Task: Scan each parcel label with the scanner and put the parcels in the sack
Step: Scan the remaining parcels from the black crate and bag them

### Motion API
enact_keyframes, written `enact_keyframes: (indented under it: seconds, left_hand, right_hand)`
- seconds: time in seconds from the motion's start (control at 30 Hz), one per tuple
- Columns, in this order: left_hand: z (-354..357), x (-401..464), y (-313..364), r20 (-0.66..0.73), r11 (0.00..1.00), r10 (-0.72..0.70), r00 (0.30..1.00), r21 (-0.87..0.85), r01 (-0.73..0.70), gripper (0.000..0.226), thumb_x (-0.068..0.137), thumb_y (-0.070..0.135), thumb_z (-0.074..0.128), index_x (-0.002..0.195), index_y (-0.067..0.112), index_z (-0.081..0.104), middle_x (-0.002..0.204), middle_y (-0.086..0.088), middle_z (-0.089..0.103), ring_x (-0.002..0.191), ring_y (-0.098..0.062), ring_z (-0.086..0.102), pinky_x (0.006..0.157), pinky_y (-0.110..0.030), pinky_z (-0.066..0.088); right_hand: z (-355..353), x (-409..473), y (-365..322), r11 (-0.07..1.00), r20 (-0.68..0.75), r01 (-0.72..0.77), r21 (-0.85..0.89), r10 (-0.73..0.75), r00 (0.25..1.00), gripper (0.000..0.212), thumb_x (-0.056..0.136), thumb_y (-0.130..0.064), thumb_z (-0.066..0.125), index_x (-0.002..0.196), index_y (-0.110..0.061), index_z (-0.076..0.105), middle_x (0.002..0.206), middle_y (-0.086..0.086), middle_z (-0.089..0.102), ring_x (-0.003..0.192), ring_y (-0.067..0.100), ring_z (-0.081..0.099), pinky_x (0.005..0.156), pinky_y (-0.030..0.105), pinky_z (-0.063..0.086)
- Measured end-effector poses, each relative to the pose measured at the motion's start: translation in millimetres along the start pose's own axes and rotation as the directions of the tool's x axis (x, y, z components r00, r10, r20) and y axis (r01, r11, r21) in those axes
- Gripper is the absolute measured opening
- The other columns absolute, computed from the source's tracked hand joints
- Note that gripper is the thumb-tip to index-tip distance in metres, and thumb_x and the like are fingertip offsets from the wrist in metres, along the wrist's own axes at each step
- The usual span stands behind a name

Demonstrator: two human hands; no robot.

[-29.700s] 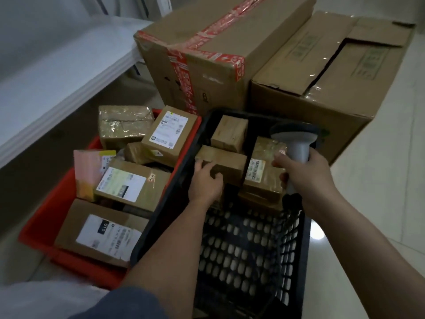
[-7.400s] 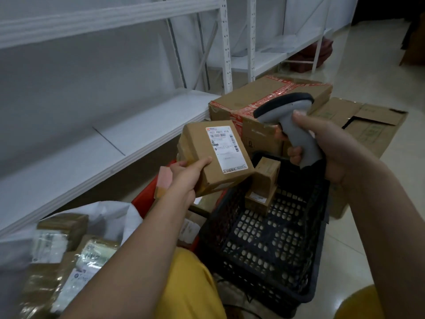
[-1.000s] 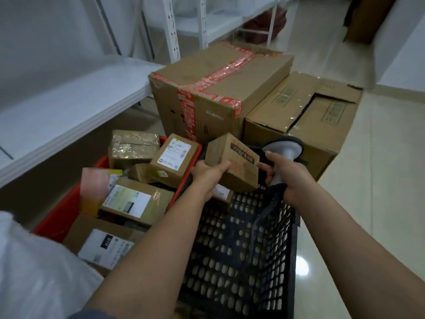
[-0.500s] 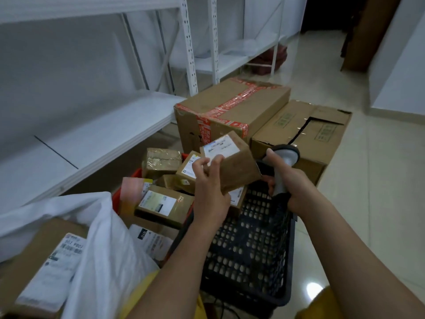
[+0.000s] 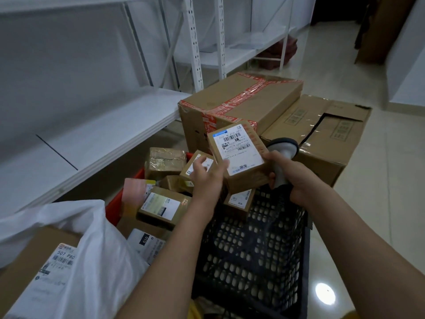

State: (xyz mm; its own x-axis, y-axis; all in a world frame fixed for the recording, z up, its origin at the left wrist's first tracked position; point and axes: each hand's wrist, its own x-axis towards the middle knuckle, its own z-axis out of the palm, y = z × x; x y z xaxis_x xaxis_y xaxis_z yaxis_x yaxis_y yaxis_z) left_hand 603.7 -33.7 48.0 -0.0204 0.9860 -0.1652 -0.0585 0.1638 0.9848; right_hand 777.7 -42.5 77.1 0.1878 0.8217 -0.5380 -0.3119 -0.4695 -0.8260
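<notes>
Left hand (image 5: 208, 178) grips parcel (image 5: 239, 157) above black crate (image 5: 305, 249), label up, long axis running near-to-far. Right hand (image 5: 296, 178) grasps scanner (image 5: 284, 148) just right, touching. Sack (image 5: 87, 238) near left.

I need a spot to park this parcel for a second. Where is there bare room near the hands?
Free: the near floor of the black crate, below the one parcel at its far end, and the white shelf left of the red bin. Crowded: the red bin, packed with parcels, and the white sack holding boxes.
</notes>
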Motion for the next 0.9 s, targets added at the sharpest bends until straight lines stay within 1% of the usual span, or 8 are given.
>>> enact_keyframes:
  seconds: [0.03, 0.1, 0.23, 0.33, 0.4, 0.47, 0.67, 0.9]
  left_hand:
    - [-4.8, 4.7, 0.9, 0.045, 0.986, -0.126, 0.991, -0.108, 0.130, 0.058, 0.076, 0.047, 0.070, 0.127, 0.029, 0.050, 0.132, -0.004, 0.059, 0.113, -0.019, 0.059, 0.094, -0.038, 0.052]
    - [-12.9, 6.0, 3.3, 0.158, 0.941, -0.248, 0.956, -0.195, 0.277, 0.031, 0.087, 0.037, 0.065, 0.115, 0.025, 0.063, 0.111, -0.005, 0.072, 0.104, -0.022, 0.065, 0.097, -0.043, 0.050]
    - [-19.8, 6.2, -0.5, 0.244, 0.898, -0.290, 0.925, -0.264, 0.351, 0.032, 0.085, 0.024, 0.069, 0.116, 0.017, 0.064, 0.111, -0.009, 0.072, 0.109, -0.027, 0.064, 0.096, -0.048, 0.051]
    - [-24.4, 12.0, -6.7, 0.166, 0.909, -0.311, 0.936, -0.236, 0.344, 0.039, 0.083, 0.016, 0.072, 0.121, 0.015, 0.062, 0.113, -0.008, 0.072, 0.108, -0.026, 0.065, 0.085, -0.042, 0.057]
    - [-29.4, 15.5, -11.0, 0.082, 0.913, -0.342, 0.936, -0.209, 0.351, 0.044, 0.082, 0.013, 0.074, 0.123, 0.014, 0.060, 0.112, -0.008, 0.071, 0.105, -0.024, 0.065, 0.079, -0.039, 0.057]
    - [-34.8, 19.3, -14.8, 0.015, 0.907, -0.379, 0.925, -0.192, 0.374, 0.046, 0.080, 0.014, 0.076, 0.123, 0.012, 0.059, 0.110, -0.009, 0.070, 0.102, -0.024, 0.064, 0.084, -0.042, 0.057]
    - [-47.8, 28.0, -26.3, -0.060, 0.893, -0.437, 0.898, -0.148, 0.425, 0.065, 0.070, 0.021, 0.085, 0.127, 0.014, 0.054, 0.119, -0.010, 0.066, 0.108, -0.027, 0.062, 0.084, -0.044, 0.058]
    - [-54.9, 29.0, -30.8, -0.092, 0.885, -0.460, 0.883, -0.123, 0.448, 0.072, 0.071, 0.025, 0.084, 0.133, 0.013, 0.050, 0.118, -0.009, 0.064, 0.108, -0.028, 0.061, 0.078, -0.043, 0.058]
  right_hand:
    - [-1.4, -0.1, -0.4, 1.000, 0.019, 0.001, -0.002, -0.001, 1.000, 0.048, 0.078, -0.032, 0.078, 0.114, -0.005, 0.061, 0.102, 0.012, 0.066, 0.064, 0.013, 0.058, 0.046, 0.022, 0.048]
    - [-3.8, -1.9, -1.4, 1.000, 0.054, 0.016, -0.005, -0.016, 0.998, 0.044, 0.081, -0.031, 0.076, 0.114, -0.006, 0.059, 0.094, 0.011, 0.066, 0.055, 0.011, 0.060, 0.046, 0.022, 0.048]
    - [-5.6, -2.0, -2.7, 0.994, 0.099, 0.071, -0.077, -0.063, 0.993, 0.052, 0.081, -0.030, 0.076, 0.122, -0.007, 0.056, 0.092, 0.010, 0.068, 0.051, 0.009, 0.062, 0.047, 0.021, 0.049]
    - [-3.3, 0.8, -4.2, 0.961, 0.030, 0.126, -0.248, -0.122, 0.992, 0.065, 0.079, -0.048, 0.076, 0.124, -0.005, 0.056, 0.096, 0.010, 0.067, 0.067, 0.012, 0.060, 0.058, 0.025, 0.051]
    - [0.8, 0.2, -7.5, 0.971, -0.027, 0.097, -0.220, -0.105, 0.994, 0.071, 0.086, -0.057, 0.064, 0.131, -0.003, 0.050, 0.099, 0.012, 0.061, 0.073, 0.016, 0.059, 0.061, 0.028, 0.051]
    - [5.3, -4.4, -13.5, 0.985, -0.039, 0.080, -0.151, -0.087, 0.995, 0.064, 0.095, -0.054, 0.053, 0.134, -0.005, 0.044, 0.098, 0.013, 0.056, 0.074, 0.018, 0.057, 0.061, 0.029, 0.049]
    - [12.7, -32.2, -25.6, 0.959, 0.211, 0.208, -0.191, -0.167, 0.963, 0.040, 0.100, -0.043, 0.050, 0.107, -0.005, 0.060, 0.089, 0.009, 0.062, 0.052, 0.013, 0.056, 0.051, 0.026, 0.048]
    - [13.9, -51.1, -33.3, 0.940, 0.305, 0.276, -0.202, -0.207, 0.930, 0.043, 0.097, -0.043, 0.053, 0.115, -0.004, 0.057, 0.097, 0.009, 0.063, 0.051, 0.012, 0.052, 0.047, 0.024, 0.045]
